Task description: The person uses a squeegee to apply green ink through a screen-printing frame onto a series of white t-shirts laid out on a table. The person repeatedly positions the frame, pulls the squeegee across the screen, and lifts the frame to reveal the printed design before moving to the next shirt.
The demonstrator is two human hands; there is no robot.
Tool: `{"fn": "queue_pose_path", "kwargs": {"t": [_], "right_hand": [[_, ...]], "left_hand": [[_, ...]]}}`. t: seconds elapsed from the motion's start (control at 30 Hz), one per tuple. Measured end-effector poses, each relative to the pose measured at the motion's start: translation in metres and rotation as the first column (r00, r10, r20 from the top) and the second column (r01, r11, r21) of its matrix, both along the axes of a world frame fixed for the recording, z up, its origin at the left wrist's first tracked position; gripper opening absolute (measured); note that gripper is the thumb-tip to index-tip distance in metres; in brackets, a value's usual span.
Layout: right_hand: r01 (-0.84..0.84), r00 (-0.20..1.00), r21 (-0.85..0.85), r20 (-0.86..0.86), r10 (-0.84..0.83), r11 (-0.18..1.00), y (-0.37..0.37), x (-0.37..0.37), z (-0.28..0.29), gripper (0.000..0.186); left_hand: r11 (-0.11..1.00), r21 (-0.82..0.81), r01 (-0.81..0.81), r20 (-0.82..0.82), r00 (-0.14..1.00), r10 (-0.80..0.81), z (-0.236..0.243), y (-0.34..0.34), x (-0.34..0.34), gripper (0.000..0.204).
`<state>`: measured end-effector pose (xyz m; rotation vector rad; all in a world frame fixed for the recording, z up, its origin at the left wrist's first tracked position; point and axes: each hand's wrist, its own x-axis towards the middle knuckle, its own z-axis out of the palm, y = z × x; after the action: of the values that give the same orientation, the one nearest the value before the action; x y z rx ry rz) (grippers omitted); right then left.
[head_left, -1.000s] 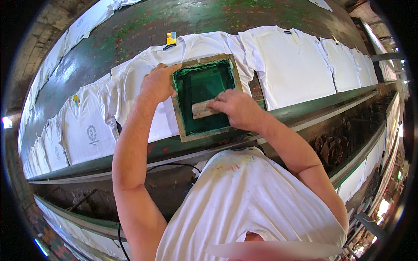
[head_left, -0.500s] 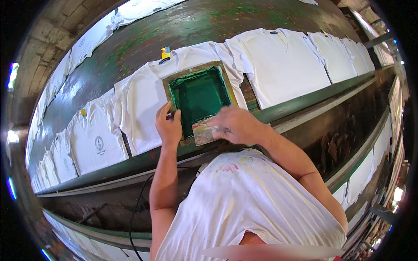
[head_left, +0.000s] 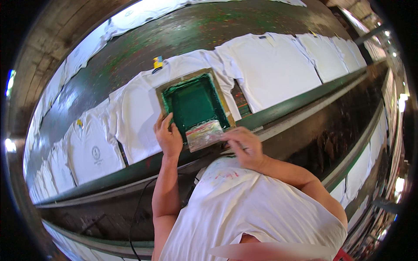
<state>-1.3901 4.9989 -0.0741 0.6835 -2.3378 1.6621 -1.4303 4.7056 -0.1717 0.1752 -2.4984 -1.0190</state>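
A wooden screen-printing frame (head_left: pixel 221 93) with dark green ink in it lies on a white T-shirt (head_left: pixel 137 98) at the table's near edge. My left hand (head_left: pixel 169 138) grips its near left side, fingers around the wooden rim. A squeegee (head_left: pixel 203 137), its flat blade smeared with paint, leans on the near side of the frame with its upper edge over the ink. My right hand (head_left: pixel 247 148) is just right of the squeegee, fingers loosely bent and apart. Its fingertips lie at the squeegee's right end; whether they touch is unclear.
More white T-shirts (head_left: pixel 270 69) lie in a row along the long paint-stained table (head_left: pixel 174 32). One shirt on the left (head_left: pixel 85 143) bears a dark round print. A green rail (head_left: pixel 296 98) edges the table. A dark cable (head_left: pixel 138 200) hangs beside my left arm.
My right hand has moved right and toward me, loosening from the squeegee. The squeegee stays leaning on the frame. My left hand keeps its place on the frame; the whole view has shifted slightly.
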Motion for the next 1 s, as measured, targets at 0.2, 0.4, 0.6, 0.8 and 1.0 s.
{"fn": "queue_pose_path", "kwargs": {"t": [0.2, 0.4, 0.6, 0.8, 1.0], "right_hand": [[0.286, 0.954, 0.086, 0.066, -0.292, 0.954, 0.058, -0.011, -0.03, 0.042], [0.182, 0.801, -0.193, 0.598, -0.032, 0.964, 0.058, -0.069, -0.06, 0.047], [-0.051, 0.718, -0.291, 0.654, 0.237, 0.955, 0.049, -0.08, -0.064, 0.054], [0.029, 0.779, -0.377, 0.589, 0.216, 0.926, 0.104, -0.084, -0.054, 0.058], [0.24, 0.816, -0.515, 0.566, 0.116, 0.823, 0.237, -0.108, -0.065, 0.058]], "left_hand": [[0.998, -0.065, 0.011, -0.099, 0.995, -0.017, 0.009, 0.004, 0.01, 0.037], [0.987, -0.161, -0.001, -0.319, 0.946, -0.051, 0.01, 0.009, 0.025, 0.042], [0.99, -0.139, -0.038, -0.291, 0.957, -0.004, 0.013, 0.013, 0.028, 0.035], [0.974, 0.183, -0.133, -0.064, 0.987, 0.146, 0.041, 0.075, 0.016, 0.026], [0.931, 0.36, -0.06, -0.054, 0.995, 0.085, 0.044, 0.229, -0.036, 0.021]]}}
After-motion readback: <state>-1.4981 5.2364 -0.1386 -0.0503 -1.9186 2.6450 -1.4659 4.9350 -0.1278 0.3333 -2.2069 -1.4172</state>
